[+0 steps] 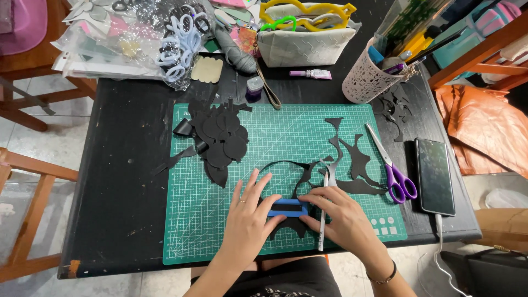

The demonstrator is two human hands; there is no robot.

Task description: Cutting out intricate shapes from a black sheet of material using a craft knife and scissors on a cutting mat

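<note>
Viewpoint: you look through one head-worn camera, from above the near edge of the black wooden table [126,165].
Direction: steeply downward and forward.
Nearness: close; the green gridded cutting mat [286,143] fills the centre of the frame.
Edges: floor and wooden chairs show at both sides.

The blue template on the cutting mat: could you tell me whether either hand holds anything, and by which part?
The left hand presses the blue template flat at its left end; the right hand holds a white pen near its upper end.

left hand [250,217] flat, right hand [341,214] pinching (curled)
</note>
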